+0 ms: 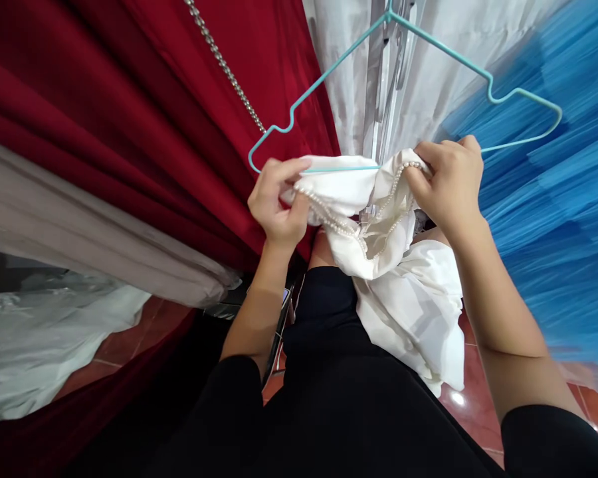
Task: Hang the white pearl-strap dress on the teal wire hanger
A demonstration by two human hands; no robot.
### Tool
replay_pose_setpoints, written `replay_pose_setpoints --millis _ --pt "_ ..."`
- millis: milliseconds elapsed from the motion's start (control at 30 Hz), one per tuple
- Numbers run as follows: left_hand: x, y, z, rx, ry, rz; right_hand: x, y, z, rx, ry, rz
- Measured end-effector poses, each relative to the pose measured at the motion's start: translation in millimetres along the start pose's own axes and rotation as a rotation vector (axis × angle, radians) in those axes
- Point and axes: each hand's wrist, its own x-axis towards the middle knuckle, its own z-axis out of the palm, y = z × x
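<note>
A white garment (351, 189) with pearl-like bead trim hangs between my hands, its lower part falling toward the right of my lap. My left hand (282, 202) pinches its left edge beside the beads. On the right side, my right hand (446, 172) grips the beaded edge between thumb and fingers. A light-blue hanger (336, 63) stands upright above the garment. Its bottom bar crosses in front of the white fabric at the left, passes out of sight behind the cloth and my right hand, and shows again at the right.
Red drapery (179, 133) with a beaded chain (224, 66) fills the left, above a pale curtain (94, 219). White fabric (478, 40) hangs behind the hanger. Blue tulle (568, 199) is close on the right. Clear plastic-like wrapping (44, 345) lies at lower left.
</note>
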Motion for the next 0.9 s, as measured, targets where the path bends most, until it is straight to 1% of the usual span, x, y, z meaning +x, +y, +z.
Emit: replay_pose_setpoints --millis 33,67,100,167,233,267,300,333,367,400,433,500,567,600,667,733,767,833,900 --pt "-10.0 2.3 -2.6 -0.04 0.088 -0.045 -0.6 -0.1 0.1 0.002 -0.008 -0.001" --pt "-19.6 3.9 -4.4 -0.085 0.147 -0.115 -1.2 -0.4 0.3 0.003 -0.017 0.003" --pt "-28.2 4.2 -5.4 -0.131 0.173 -0.206 -1.9 -0.9 0.4 0.002 -0.024 0.011" --pt "-40.8 -0.8 -5.7 -0.215 0.155 -0.421 -2.7 -1.9 0.8 0.001 -0.035 0.029" --pt "-45.9 -14.3 -5.8 -0.257 0.137 -0.616 -3.1 -2.3 0.8 0.01 -0.033 0.032" --pt "-45.4 -23.8 -6.6 -0.26 0.158 -0.683 -3.3 -2.4 0.4 0.018 -0.028 0.025" --pt "-42.9 -34.6 -8.0 -0.258 0.2 -0.72 -3.5 -2.6 -0.4 0.027 -0.022 0.016" --pt "-38.3 -46.0 -10.3 -0.254 0.251 -0.726 -3.8 -2.9 -1.6 0.033 -0.017 0.008" --pt "-31.4 -57.5 -13.3 -0.253 0.296 -0.706 -4.2 -3.4 -3.1 0.036 -0.017 0.004" --pt "-22.4 -68.6 -16.8 -0.248 0.341 -0.655 -4.7 -4.2 -4.9 0.035 -0.021 0.005" --pt "-11.4 -78.8 -20.4 -0.233 0.38 -0.58 -5.2 -5.1 -6.8 0.031 -0.028 0.011" --pt "16.1 -93.8 -26.3 -0.167 0.418 -0.39 -6.4 -7.2 -9.6 0.026 -0.041 0.022" --pt "47.3 -98.5 -27.6 -0.078 0.357 -0.239 -7.7 -8.7 -9.9 0.03 -0.042 0.021" --pt "62.6 -96.0 -25.8 -0.048 0.323 -0.177 -8.4 -9.3 -9.0 0.036 -0.037 0.016" --pt "88.7 -81.8 -18.2 -0.03 0.254 -0.036 -9.9 -10.2 -5.6 0.055 -0.019 0.006" --pt "104.6 -58.3 -7.3 -0.043 0.192 0.098 -11.4 -11.2 -2.0 0.072 0.0 0.003" --pt "108.0 -45.3 -1.9 -0.064 0.207 0.127 -12.2 -11.8 -0.7 0.076 0.011 0.004" --pt "105.9 -21.3 7.1 -0.081 0.118 0.061 -13.9 -12.9 0.4 0.073 0.034 0.003" --pt "93.9 -3.4 13.3 -0.194 0.154 0.083 -15.5 -13.9 -0.4 0.056 0.057 -0.004"
